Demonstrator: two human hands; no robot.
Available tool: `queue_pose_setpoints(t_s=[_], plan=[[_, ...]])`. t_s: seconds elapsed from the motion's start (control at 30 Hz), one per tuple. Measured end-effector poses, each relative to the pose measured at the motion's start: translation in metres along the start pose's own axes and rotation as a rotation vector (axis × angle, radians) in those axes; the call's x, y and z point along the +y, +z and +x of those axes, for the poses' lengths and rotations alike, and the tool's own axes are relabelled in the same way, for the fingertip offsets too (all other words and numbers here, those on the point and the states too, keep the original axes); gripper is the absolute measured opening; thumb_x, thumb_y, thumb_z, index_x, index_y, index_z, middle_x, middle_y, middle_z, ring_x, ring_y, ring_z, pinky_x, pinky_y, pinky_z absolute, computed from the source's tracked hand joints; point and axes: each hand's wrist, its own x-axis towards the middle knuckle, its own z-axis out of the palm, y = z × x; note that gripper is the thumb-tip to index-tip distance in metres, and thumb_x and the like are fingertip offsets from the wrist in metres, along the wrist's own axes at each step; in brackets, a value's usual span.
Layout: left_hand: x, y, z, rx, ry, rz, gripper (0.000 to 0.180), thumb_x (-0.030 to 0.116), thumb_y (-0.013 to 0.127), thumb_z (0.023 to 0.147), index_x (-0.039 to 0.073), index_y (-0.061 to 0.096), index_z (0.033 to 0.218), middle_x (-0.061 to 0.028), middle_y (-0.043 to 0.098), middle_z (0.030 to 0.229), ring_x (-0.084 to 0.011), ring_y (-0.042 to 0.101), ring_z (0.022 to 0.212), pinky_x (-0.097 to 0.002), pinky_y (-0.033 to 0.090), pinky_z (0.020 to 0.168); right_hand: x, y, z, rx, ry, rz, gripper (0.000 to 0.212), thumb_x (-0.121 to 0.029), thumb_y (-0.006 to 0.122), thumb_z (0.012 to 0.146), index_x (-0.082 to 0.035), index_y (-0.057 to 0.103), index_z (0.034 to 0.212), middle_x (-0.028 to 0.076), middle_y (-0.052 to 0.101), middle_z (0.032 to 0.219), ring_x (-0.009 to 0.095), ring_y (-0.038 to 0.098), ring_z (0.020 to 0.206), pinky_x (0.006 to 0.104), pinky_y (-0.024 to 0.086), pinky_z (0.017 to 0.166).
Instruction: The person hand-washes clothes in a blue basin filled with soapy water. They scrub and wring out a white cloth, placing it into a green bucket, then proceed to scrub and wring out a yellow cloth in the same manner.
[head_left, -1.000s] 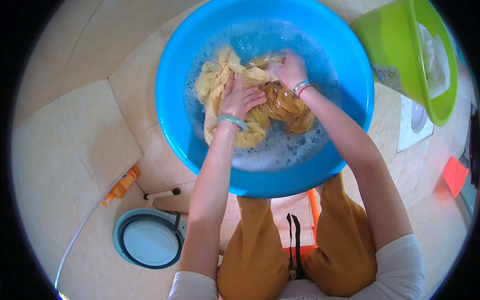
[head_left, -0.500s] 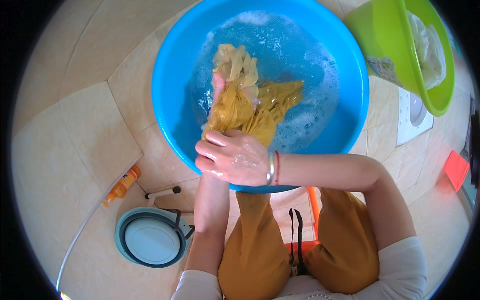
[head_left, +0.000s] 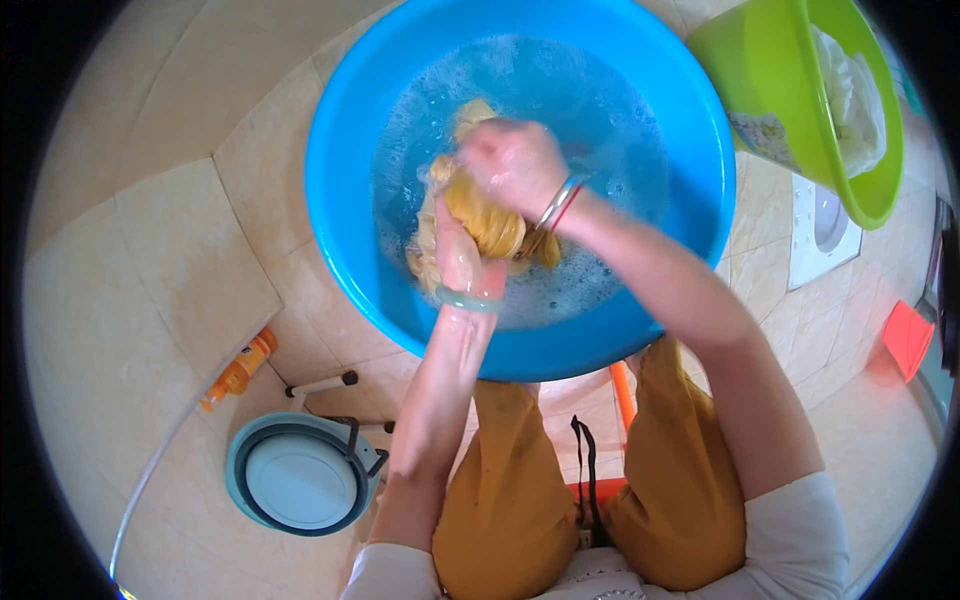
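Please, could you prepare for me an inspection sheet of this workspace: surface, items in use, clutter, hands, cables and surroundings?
Surface: beige tiles, partly covered by the large blue basin.
Items in use: yellow cloth, bunched inside the basin, with soapy water around it.
Clutter: orange bottle and round pale-blue tub at left; green bucket holding something white at right.
Left hand: against the cloth; fingers mostly hidden.
Right hand: blurred, over the cloth; grip cannot be told.
Cables: thin whitish line at left, cable or hose unclear.
Surroundings: white floor fixture and red-orange object at right.
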Motion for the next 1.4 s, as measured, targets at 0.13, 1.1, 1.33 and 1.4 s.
queue_pose_setpoints(t_s=[0.13,1.1,1.33,1.4], plan=[[0.007,0.018,0.003,-0.048,0.021,0.252,0.044,0.035,0.041,0.104,0.009,0.043,0.139,-0.0075,0.051,0.138,-0.0221,0.049,0.128,-0.0412,0.040,0.108,0.037,-0.006,-0.021,-0.058,0.495,0.066,0.030,-0.032,0.055,0.094,-0.007,0.064,0.081,0.016,0.067,0.081,0.036,0.064,0.073,0.0446,0.053,0.065],[0.033,-0.030,0.039,-0.647,-0.402,-0.092,0.059,0.059,0.047,0.096,0.008,0.052,0.126,-0.0048,0.060,0.098,-0.0130,0.058,0.086,-0.0275,0.049,0.068,-0.120,-0.013,-0.015,0.036,-0.211,0.185,0.019,-0.018,0.071,0.068,-0.013,0.052,0.066,0.001,0.047,0.078,0.014,0.057,0.069,0.0270,0.047,0.050],[0.024,-0.028,0.023,-0.373,-0.303,-0.343,0.046,0.047,0.040,0.101,0.011,0.055,0.123,-0.0040,0.061,0.105,-0.0145,0.058,0.097,-0.0330,0.050,0.081,-0.085,-0.006,-0.008,0.225,-0.136,0.344,0.020,-0.012,0.073,0.073,-0.009,0.054,0.067,0.004,0.056,0.070,0.021,0.061,0.059,0.0346,0.050,0.051],[0.012,-0.020,0.016,-0.198,-0.134,-0.130,0.041,0.041,0.042,0.100,0.009,0.055,0.123,-0.0057,0.060,0.109,-0.0175,0.058,0.101,-0.0360,0.049,0.086,-0.058,0.005,-0.005,0.172,-0.025,0.235,0.015,-0.012,0.068,0.078,-0.008,0.057,0.070,0.006,0.057,0.068,0.024,0.061,0.060,0.0356,0.052,0.052]])
